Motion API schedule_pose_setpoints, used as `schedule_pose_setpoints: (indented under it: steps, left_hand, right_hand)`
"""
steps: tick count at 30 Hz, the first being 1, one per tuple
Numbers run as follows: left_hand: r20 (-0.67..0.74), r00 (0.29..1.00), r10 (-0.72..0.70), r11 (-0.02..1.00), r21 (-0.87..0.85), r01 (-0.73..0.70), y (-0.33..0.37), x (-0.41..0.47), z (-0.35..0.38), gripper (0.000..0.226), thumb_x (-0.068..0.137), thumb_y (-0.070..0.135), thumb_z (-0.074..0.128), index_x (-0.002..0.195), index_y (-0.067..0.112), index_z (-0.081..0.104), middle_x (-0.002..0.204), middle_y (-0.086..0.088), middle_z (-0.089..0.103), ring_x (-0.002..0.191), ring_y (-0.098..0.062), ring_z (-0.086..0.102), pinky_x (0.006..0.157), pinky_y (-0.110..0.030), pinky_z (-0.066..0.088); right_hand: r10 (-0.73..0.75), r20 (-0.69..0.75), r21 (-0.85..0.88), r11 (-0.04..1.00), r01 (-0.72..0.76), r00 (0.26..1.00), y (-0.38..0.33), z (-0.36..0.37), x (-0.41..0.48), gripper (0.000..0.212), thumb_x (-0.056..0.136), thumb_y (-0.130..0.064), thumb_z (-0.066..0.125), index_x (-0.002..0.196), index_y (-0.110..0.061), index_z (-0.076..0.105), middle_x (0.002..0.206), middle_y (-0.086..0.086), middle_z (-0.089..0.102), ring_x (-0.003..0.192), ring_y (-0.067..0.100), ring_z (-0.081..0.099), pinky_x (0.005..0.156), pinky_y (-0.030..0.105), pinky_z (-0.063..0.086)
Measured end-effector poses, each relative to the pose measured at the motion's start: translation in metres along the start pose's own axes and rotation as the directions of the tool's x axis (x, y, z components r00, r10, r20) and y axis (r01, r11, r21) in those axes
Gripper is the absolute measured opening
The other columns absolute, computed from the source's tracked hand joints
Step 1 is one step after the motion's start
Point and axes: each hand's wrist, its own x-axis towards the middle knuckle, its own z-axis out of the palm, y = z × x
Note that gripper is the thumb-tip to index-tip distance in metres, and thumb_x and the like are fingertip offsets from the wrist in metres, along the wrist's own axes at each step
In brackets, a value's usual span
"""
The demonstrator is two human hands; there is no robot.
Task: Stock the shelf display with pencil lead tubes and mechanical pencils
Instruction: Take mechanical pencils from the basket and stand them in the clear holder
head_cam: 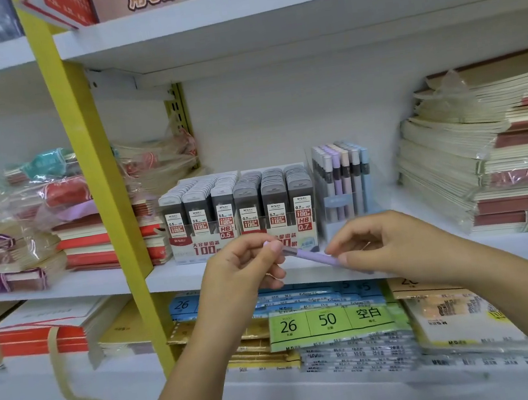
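Note:
A purple mechanical pencil (311, 256) lies nearly level between both hands, in front of the middle shelf's edge. My left hand (245, 267) pinches its left end with curled fingers. My right hand (374, 245) pinches its right end. Behind the hands, a display box of pencil lead tubes (238, 210) stands on the white shelf (171, 277), packed in several rows marked 0.5 and 0.7. To its right a clear holder of pastel mechanical pencils (342, 178) stands upright.
Wrapped notebook stacks (493, 154) fill the shelf's right side, and more bundles (39, 224) lie at the left. A yellow upright post (96, 176) crosses the left of the display. Paper pads with green and blue labels (327, 321) lie on the shelf below.

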Motion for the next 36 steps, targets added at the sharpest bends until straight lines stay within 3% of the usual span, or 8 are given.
schedule_pose_setpoints:
  steps: [6,11,12,14,16,20,28,36]
  left_hand:
    - [0.094,0.989,0.113,0.982,0.144,-0.126,0.025,0.005,0.013,0.006,0.091,0.010,0.069,0.092,0.012,0.075,0.074,-0.004,0.075,0.059,-0.010,0.064,0.056,-0.021,0.055]
    - [0.072,0.980,0.185,0.952,0.236,-0.197,0.039,0.022,0.027,0.017,0.088,0.019,0.074,0.100,0.031,0.072,0.081,0.011,0.073,0.071,-0.001,0.065,0.062,-0.015,0.052]
    - [0.051,0.963,0.263,0.886,0.382,-0.262,0.039,0.028,0.027,0.021,0.088,0.025,0.074,0.105,0.035,0.070,0.089,0.019,0.071,0.081,0.003,0.064,0.069,-0.012,0.051]
    - [0.092,0.888,0.450,0.582,0.724,-0.369,0.041,0.038,0.027,0.033,0.090,0.037,0.070,0.122,0.035,0.066,0.112,0.026,0.064,0.108,0.005,0.054,0.092,-0.010,0.041]
    - [0.200,0.839,0.506,0.293,0.875,-0.385,0.040,0.049,0.026,0.051,0.092,0.043,0.065,0.139,0.027,0.056,0.141,0.011,0.055,0.135,-0.010,0.042,0.113,-0.026,0.028]
    - [0.269,0.885,0.381,0.135,0.930,-0.341,0.027,0.066,0.023,0.061,0.098,0.050,0.049,0.154,0.030,0.033,0.164,0.005,0.028,0.153,-0.017,0.015,0.124,-0.039,0.006]
    - [0.279,0.847,0.453,0.132,0.919,-0.373,0.014,0.072,0.019,0.053,0.093,0.038,0.065,0.143,0.027,0.051,0.146,0.006,0.054,0.138,-0.018,0.045,0.119,-0.042,0.024]
    - [0.276,0.838,0.471,0.145,0.913,-0.382,0.013,0.073,0.019,0.050,0.092,0.037,0.067,0.140,0.026,0.055,0.143,0.004,0.057,0.134,-0.020,0.048,0.116,-0.043,0.027]
  right_hand:
    - [-0.204,-0.186,-0.054,0.979,0.197,0.961,-0.026,0.017,0.004,0.034,0.081,-0.025,0.077,0.107,-0.044,0.067,0.092,-0.028,0.069,0.082,-0.001,0.065,0.075,0.012,0.050]
    - [-0.235,-0.304,0.002,0.969,0.247,0.923,-0.026,-0.001,0.012,0.045,0.085,-0.014,0.071,0.111,-0.046,0.054,0.088,-0.018,0.070,0.078,0.004,0.065,0.075,0.024,0.052]
    - [-0.229,-0.372,0.053,0.962,0.267,0.899,-0.026,-0.009,0.013,0.052,0.086,-0.011,0.069,0.117,-0.048,0.051,0.089,-0.015,0.070,0.078,0.007,0.066,0.077,0.029,0.055]
    - [-0.238,-0.536,0.085,0.939,0.333,0.810,-0.025,-0.026,0.013,0.058,0.088,-0.008,0.067,0.122,-0.051,0.046,0.091,-0.010,0.070,0.082,0.009,0.068,0.077,0.030,0.058]
    - [-0.284,-0.658,0.047,0.909,0.414,0.697,-0.025,-0.038,0.013,0.058,0.090,-0.005,0.064,0.115,-0.055,0.048,0.093,-0.011,0.069,0.086,0.009,0.069,0.076,0.024,0.058]
    - [-0.362,-0.749,-0.077,0.879,0.470,0.554,-0.023,-0.044,0.018,0.058,0.090,-0.001,0.063,0.108,-0.053,0.046,0.097,-0.021,0.063,0.091,0.005,0.068,0.076,0.014,0.054]
    - [-0.300,-0.622,-0.129,0.950,0.283,0.723,-0.003,-0.028,0.043,0.045,0.091,-0.008,0.064,0.111,-0.046,0.048,0.096,-0.015,0.063,0.083,0.000,0.065,0.071,0.011,0.052]
    - [-0.253,-0.596,-0.163,0.967,0.194,0.762,-0.003,-0.027,0.047,0.041,0.091,-0.012,0.063,0.115,-0.042,0.049,0.089,-0.010,0.062,0.078,-0.001,0.060,0.064,0.006,0.045]
